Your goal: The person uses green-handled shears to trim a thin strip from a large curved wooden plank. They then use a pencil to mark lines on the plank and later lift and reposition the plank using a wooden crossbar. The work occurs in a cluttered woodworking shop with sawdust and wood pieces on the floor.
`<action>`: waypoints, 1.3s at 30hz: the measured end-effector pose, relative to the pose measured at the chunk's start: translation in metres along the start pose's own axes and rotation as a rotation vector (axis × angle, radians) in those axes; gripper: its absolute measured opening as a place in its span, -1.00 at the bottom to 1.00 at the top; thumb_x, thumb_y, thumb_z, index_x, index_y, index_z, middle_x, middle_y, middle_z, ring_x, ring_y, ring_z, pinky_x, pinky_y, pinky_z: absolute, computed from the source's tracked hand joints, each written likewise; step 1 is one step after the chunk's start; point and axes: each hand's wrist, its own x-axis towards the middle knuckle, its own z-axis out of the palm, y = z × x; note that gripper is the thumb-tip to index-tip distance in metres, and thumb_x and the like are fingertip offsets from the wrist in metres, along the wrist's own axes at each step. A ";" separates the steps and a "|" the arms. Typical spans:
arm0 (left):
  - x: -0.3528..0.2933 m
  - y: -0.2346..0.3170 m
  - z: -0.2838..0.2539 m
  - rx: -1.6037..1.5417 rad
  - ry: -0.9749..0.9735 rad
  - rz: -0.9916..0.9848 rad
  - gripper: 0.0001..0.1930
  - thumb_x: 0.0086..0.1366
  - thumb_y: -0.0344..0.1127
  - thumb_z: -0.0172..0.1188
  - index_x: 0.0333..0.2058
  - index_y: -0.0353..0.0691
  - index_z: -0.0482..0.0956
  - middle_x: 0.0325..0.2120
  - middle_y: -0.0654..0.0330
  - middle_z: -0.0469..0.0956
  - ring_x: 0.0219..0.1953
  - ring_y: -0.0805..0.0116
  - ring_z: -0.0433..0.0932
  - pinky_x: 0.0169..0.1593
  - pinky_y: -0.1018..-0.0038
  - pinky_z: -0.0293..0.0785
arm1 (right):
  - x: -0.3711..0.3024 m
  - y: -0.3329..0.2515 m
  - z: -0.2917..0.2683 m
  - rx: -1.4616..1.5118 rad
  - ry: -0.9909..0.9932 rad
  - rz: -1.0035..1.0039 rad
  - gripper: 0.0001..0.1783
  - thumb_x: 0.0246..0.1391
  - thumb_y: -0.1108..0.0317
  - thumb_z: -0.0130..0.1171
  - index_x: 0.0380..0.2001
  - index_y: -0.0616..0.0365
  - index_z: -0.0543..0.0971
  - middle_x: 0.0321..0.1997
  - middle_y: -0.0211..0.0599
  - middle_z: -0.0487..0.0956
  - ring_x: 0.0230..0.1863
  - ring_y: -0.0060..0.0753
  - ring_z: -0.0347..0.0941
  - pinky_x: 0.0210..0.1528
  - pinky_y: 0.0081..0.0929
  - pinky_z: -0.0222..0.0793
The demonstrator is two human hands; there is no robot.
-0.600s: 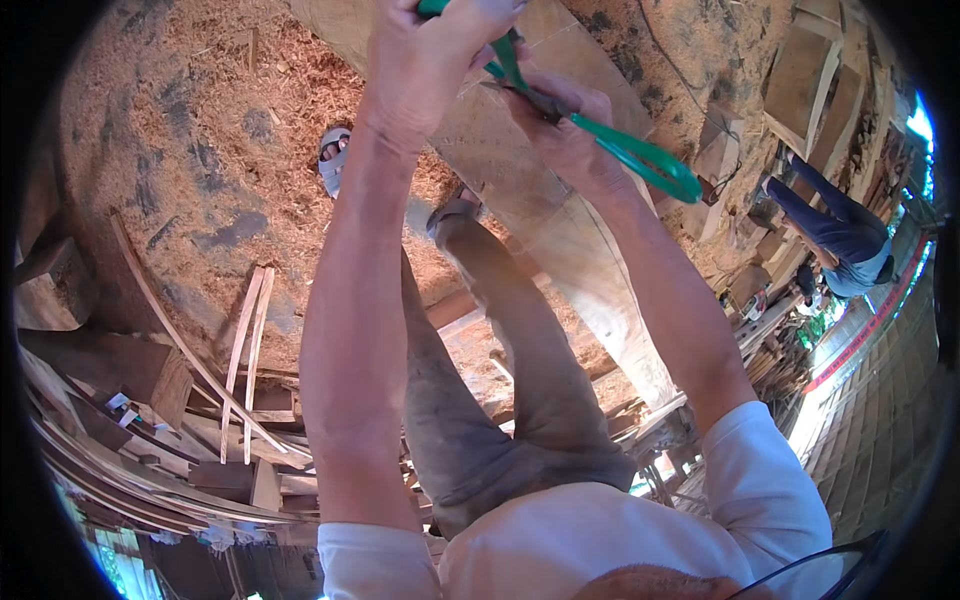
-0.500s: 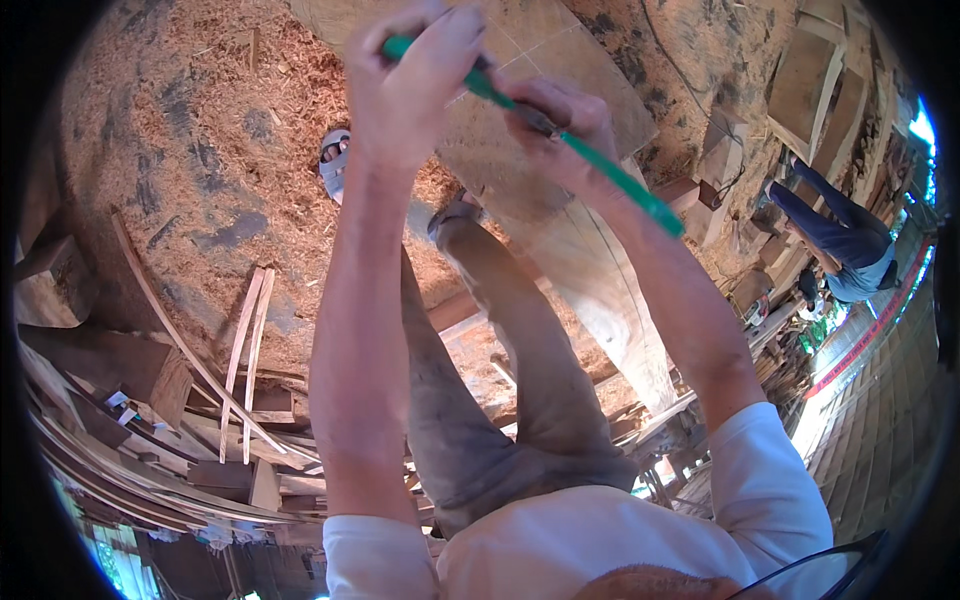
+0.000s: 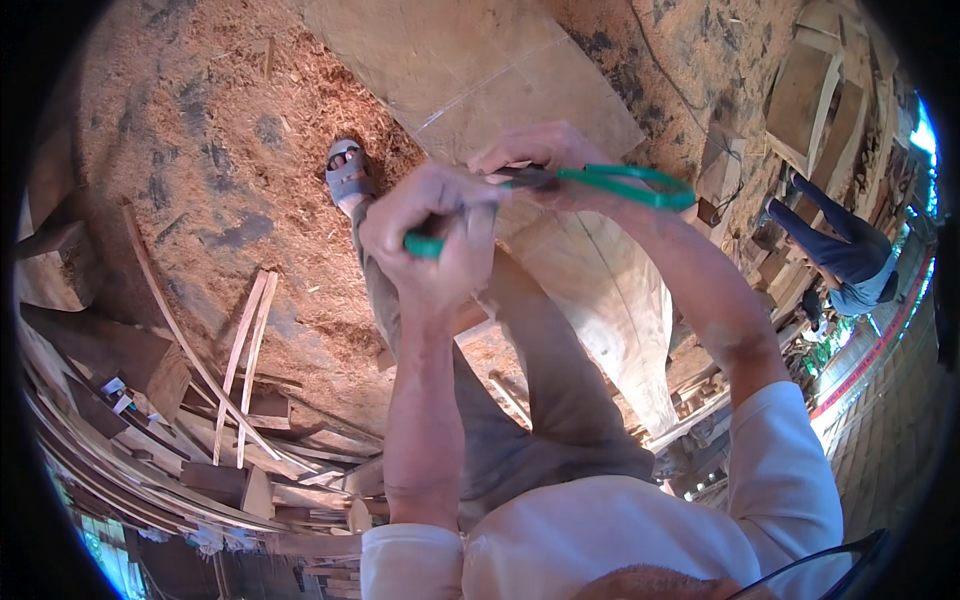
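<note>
My left hand [image 3: 432, 225] is closed in a fist, with a short green handle end [image 3: 424, 245] showing out of it. Close by on the right, my right hand [image 3: 545, 148] grips a tool [image 3: 628, 182] by its dark metal head. Two long green handles stretch from that head to the right, over my right forearm, in a narrow loop like those of pliers. Fingers and blur hide whether the green end in my left fist belongs to the same tool. Both hands are raised over a large wooden board [image 3: 480, 65].
Wood shavings cover the ground [image 3: 230, 180] around my sandalled foot [image 3: 350, 175]. Thin wood strips [image 3: 245, 360] and stacked timber [image 3: 110, 350] lie at the left. More wood blocks [image 3: 800, 90] stand at the right, where another person [image 3: 850, 235] is bent or seated.
My left hand has come down and nearer, turning its green end downward. The green handles have swung from a steep slant to nearly level, and their loop now shows. My right hand has shifted slightly.
</note>
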 end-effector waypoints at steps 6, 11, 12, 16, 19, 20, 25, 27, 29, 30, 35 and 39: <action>0.106 -0.033 -0.004 -0.032 -0.333 -0.359 -0.85 0.38 -0.47 0.14 -0.41 -0.32 0.52 -0.51 0.22 0.61 -0.44 0.47 0.60 -0.36 0.49 0.51 | 0.013 0.016 0.018 0.323 0.446 0.271 -0.85 0.25 0.44 0.35 -0.12 0.19 0.68 -0.34 -0.44 0.67 -0.34 -0.71 0.45 -0.30 -0.56 0.42; 0.133 -0.052 0.010 -0.376 -0.367 -0.482 -0.74 0.35 -0.13 0.35 -0.41 -0.19 0.67 -0.56 0.32 0.61 -0.53 0.57 0.51 -0.43 0.55 0.33 | 0.027 0.011 0.015 -0.336 0.539 0.178 -0.86 0.23 0.41 0.39 -0.17 0.18 0.68 -0.39 -0.33 0.69 -0.41 -0.66 0.54 -0.35 -0.55 0.45; 0.134 -0.053 0.010 -0.354 -0.399 -0.472 -0.73 0.35 -0.12 0.34 -0.42 -0.19 0.66 -0.56 0.33 0.61 -0.53 0.58 0.51 -0.44 0.55 0.31 | 0.025 0.014 0.015 -0.358 0.568 0.135 -0.85 0.23 0.40 0.39 -0.17 0.18 0.68 -0.39 -0.31 0.69 -0.42 -0.63 0.56 -0.36 -0.54 0.46; 0.139 -0.050 0.007 -0.296 -0.448 -0.467 -0.71 0.35 -0.10 0.34 -0.44 -0.17 0.65 -0.57 0.33 0.61 -0.53 0.58 0.49 -0.44 0.58 0.28 | 0.026 0.022 0.020 -0.381 0.626 0.062 -0.85 0.22 0.41 0.40 -0.17 0.17 0.69 -0.42 -0.31 0.68 -0.45 -0.52 0.57 -0.37 -0.51 0.48; 0.138 -0.062 0.003 -0.311 -0.507 -0.387 -0.69 0.35 -0.08 0.34 -0.46 -0.18 0.65 -0.57 0.33 0.60 -0.53 0.58 0.48 -0.44 0.57 0.29 | 0.026 0.019 0.023 -0.318 0.622 0.117 -0.88 0.23 0.44 0.38 -0.17 0.16 0.69 -0.42 -0.31 0.67 -0.45 -0.46 0.58 -0.37 -0.49 0.49; 0.134 -0.062 0.002 -0.257 -0.447 -0.390 -0.68 0.36 -0.06 0.34 -0.46 -0.17 0.65 -0.56 0.33 0.60 -0.53 0.58 0.48 -0.44 0.56 0.30 | 0.026 0.017 0.023 -0.290 0.618 0.140 -0.89 0.23 0.45 0.37 -0.18 0.15 0.69 -0.41 -0.31 0.66 -0.44 -0.44 0.58 -0.37 -0.48 0.49; 0.122 -0.071 -0.013 0.142 -0.489 0.109 -0.86 0.49 -0.49 0.03 -0.31 -0.37 0.47 -0.46 0.07 0.64 -0.43 0.33 0.67 -0.33 0.41 0.57 | 0.029 0.015 0.018 -0.341 0.528 -0.001 -0.73 0.02 0.62 0.32 -0.19 0.12 0.59 -0.39 -0.24 0.59 -0.38 -0.25 0.63 -0.37 -0.37 0.51; 0.096 -0.057 -0.002 -0.078 -0.284 -0.031 -0.70 0.53 -0.30 0.03 -0.35 -0.41 0.53 -0.57 0.01 0.63 -0.52 0.29 0.58 -0.41 0.40 0.49 | 0.026 0.021 0.013 -0.337 0.446 -0.015 -0.68 -0.01 0.62 0.31 -0.15 0.12 0.60 -0.35 -0.24 0.61 -0.36 -0.23 0.63 -0.34 -0.36 0.52; 0.069 -0.049 -0.007 -0.219 -0.253 -0.123 -0.70 0.49 -0.30 0.02 -0.36 -0.40 0.55 -0.60 0.04 0.62 -0.55 0.31 0.57 -0.44 0.41 0.48 | 0.012 0.019 0.011 -0.316 0.322 -0.023 -0.63 -0.01 0.61 0.30 -0.08 0.13 0.64 -0.31 -0.24 0.64 -0.34 -0.22 0.64 -0.30 -0.37 0.53; 0.053 -0.046 -0.025 -0.290 -0.216 -0.130 -0.75 0.43 -0.34 0.02 -0.36 -0.39 0.55 -0.61 0.06 0.61 -0.55 0.33 0.58 -0.46 0.43 0.48 | 0.014 0.006 0.017 -0.320 0.222 0.022 -0.56 -0.09 0.63 0.27 -0.07 0.13 0.63 -0.18 -0.20 0.69 -0.23 -0.10 0.66 -0.23 -0.31 0.57; -0.002 -0.017 0.000 -0.111 -0.053 0.057 -0.83 0.29 -0.41 0.00 -0.44 -0.34 0.50 -0.59 0.06 0.64 -0.54 0.35 0.59 -0.45 0.48 0.48 | 0.000 0.011 -0.006 -0.146 -0.026 -0.048 -0.51 -0.13 0.62 0.29 -0.03 0.14 0.62 0.01 -0.12 0.70 -0.02 -0.05 0.69 -0.05 -0.28 0.62; -0.030 0.006 0.015 -0.020 0.135 -0.023 -0.71 0.37 -0.30 0.10 -0.43 -0.40 0.66 -0.52 0.01 0.70 -0.51 0.34 0.53 -0.41 0.44 0.46 | 0.000 0.009 -0.014 0.041 -0.201 -0.067 -0.58 -0.07 0.60 0.31 -0.06 0.16 0.63 0.02 -0.14 0.72 0.10 -0.07 0.68 0.04 -0.26 0.62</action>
